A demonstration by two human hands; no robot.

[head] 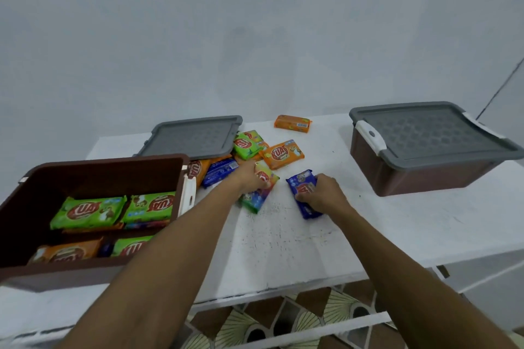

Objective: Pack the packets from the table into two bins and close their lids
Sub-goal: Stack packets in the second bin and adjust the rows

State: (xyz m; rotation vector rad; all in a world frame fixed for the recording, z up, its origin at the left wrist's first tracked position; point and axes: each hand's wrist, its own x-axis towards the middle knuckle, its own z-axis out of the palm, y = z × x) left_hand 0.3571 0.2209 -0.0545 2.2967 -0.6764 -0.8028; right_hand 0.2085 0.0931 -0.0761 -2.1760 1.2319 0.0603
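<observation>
an open brown bin (93, 163) sits at the near left corner of the table (283, 249), with green and orange packets (88, 211) lying flat inside it. behind it, by the far edge, a loose grey lid (192, 137) lies flat, and a heap of packets (246, 147) is just beside it. the left hand (252, 176) reaches to the heap, fingers curled over a multicoloured packet (259, 197). near the middle, the right hand (323, 194) wraps its fingers round a blue packet (302, 183) resting on the table. a lone orange packet (293, 123) lies at the far edge. a closed bin (425, 173) stands at the far right corner.
</observation>
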